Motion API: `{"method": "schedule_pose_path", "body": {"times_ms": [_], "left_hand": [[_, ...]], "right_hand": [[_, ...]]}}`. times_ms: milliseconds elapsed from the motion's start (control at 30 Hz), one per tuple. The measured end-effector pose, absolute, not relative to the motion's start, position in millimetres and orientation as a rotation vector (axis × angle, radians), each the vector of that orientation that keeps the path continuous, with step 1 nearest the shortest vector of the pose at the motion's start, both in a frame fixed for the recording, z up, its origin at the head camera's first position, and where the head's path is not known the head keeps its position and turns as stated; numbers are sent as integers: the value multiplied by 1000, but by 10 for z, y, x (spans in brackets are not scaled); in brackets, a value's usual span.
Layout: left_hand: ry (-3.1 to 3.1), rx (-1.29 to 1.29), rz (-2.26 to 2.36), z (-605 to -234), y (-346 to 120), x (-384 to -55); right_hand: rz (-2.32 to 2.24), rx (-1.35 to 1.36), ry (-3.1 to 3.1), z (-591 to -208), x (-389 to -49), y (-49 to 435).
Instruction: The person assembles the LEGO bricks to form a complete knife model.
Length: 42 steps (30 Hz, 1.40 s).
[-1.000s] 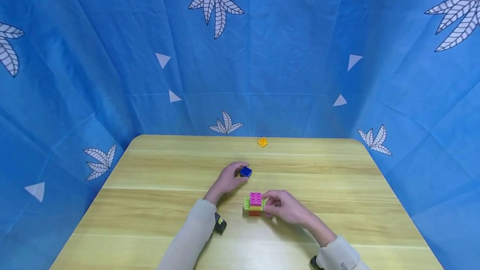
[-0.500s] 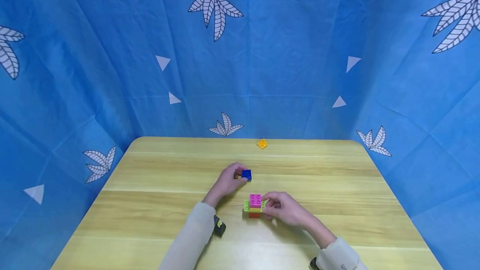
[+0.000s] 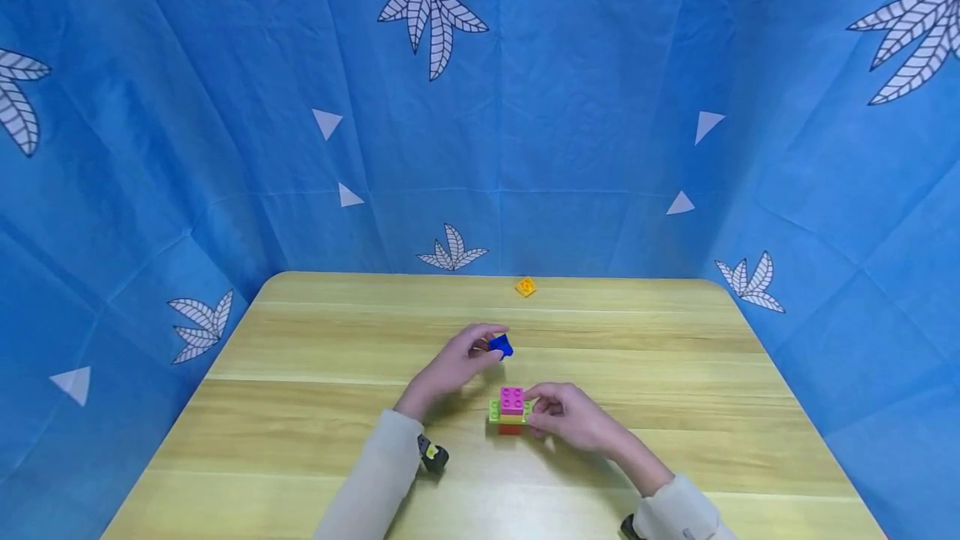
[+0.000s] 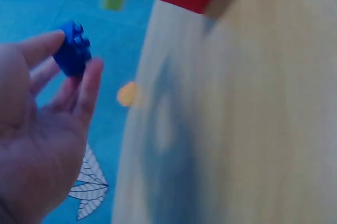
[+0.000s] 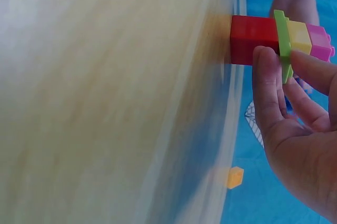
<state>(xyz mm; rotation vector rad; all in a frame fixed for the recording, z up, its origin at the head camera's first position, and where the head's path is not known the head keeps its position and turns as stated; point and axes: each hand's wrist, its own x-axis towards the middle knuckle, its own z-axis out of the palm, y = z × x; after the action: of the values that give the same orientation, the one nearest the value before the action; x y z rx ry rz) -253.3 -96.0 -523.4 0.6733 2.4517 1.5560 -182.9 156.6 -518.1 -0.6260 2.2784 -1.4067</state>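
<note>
My left hand pinches a blue toy brick between thumb and fingertips. Its studs face sideways in the left wrist view, and the brick is raised off the table. Nearer to me, a small stack stands upright: a red brick at the bottom, then a light green plate, a yellow brick and a pink brick on top. With thumb and finger my right hand holds the stack by the right end of the green plate. Those fingertips cover part of the plate.
An orange-yellow brick piece lies at the far edge of the wooden table. Behind and on both sides of the table hangs a blue patterned cloth. A black wrist camera sits at the left sleeve.
The blue brick has turned in my left fingers and shifted slightly right, the left hand moving with it. My right hand and the stack have stayed in place.
</note>
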Motion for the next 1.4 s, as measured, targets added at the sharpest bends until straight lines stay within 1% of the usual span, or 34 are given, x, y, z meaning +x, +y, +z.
{"method": "schedule_pose_path", "body": {"times_ms": [233, 700, 1033, 1400], "left_hand": [[2352, 763, 1600, -4999, -1032, -2458], [2241, 870, 1730, -4787, -971, -2251], [2197, 934, 1781, -4697, -902, -2103], [2181, 932, 1787, -4692, -918, -2052]], "right_hand": [[-1424, -626, 2265, -5165, -1828, 1565], [-1414, -638, 2274, -5175, -1836, 1552], [-1425, -631, 2260, -5173, -1823, 1570], [-1436, -637, 2246, -5160, -1820, 1567]]}}
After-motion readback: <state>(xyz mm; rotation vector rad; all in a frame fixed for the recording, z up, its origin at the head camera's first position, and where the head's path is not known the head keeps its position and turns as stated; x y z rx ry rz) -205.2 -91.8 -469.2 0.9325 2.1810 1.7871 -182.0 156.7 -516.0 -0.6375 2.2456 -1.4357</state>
